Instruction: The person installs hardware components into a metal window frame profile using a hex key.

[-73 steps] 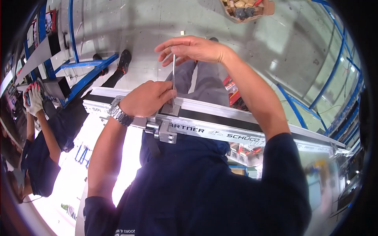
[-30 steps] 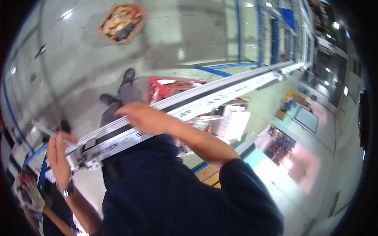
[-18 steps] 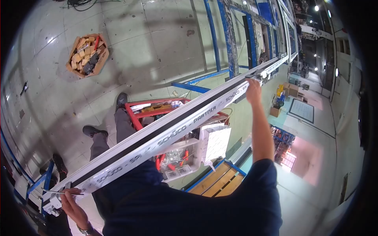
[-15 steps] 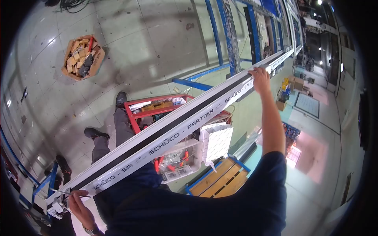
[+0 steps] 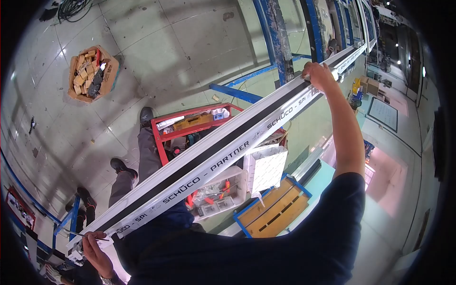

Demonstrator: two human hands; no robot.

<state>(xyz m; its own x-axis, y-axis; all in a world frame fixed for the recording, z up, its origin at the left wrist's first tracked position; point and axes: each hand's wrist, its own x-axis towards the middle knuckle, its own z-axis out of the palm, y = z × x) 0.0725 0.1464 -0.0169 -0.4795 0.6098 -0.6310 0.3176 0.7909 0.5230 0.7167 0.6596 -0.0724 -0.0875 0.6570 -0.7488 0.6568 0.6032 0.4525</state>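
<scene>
A long white window-frame profile, with a black strip and printed film on its face, runs diagonally across the head view. My right hand is closed over its upper edge near the far right end. At the lower left end, my left hand is closed with a thin dark metal rod in its fingers, right at the profile's edge. Metal fittings sit at that end beside my left hand.
Below the profile stand a red tool crate, a clear bin of red-handled tools, a white box and a wooden-topped blue frame. A carton of wood blocks lies on the floor. Another person's shoe shows at left.
The view has shifted slightly, so the profile and right hand appear further right. My right hand's fingers now curl more over the profile's edge. The left hand stays at its end.
</scene>
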